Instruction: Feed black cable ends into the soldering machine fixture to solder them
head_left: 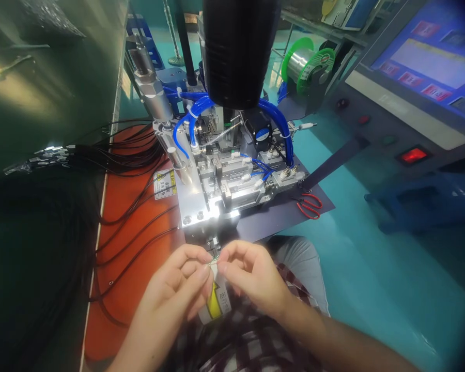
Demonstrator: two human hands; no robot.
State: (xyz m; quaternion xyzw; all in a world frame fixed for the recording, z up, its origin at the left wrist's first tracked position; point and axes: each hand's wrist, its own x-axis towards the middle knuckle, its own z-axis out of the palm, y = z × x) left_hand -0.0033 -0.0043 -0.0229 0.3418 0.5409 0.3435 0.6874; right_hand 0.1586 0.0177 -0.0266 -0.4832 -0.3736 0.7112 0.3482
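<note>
My left hand (186, 281) and my right hand (251, 268) are close together in front of the machine's near end. Thumb and forefinger are pinched on each hand. Between the fingertips show some thin, pale and greenish wires (213, 262); the fingers hide most of them. Just beyond my fingertips is the front of a metal soldering-type machine (201, 217), with a bright spot on its plate. Below my hands, a white and yellow label (215, 305) is partly covered by my fingers.
Black cables (135, 155) with shiny metal ends (54, 155) cross the orange mat (139, 289) on the left. A green spool of solder wire (308, 63) stands behind. Red-handled pliers (310, 205) lie at right. A control screen (430, 57) and a black cylinder (242, 51) stand near.
</note>
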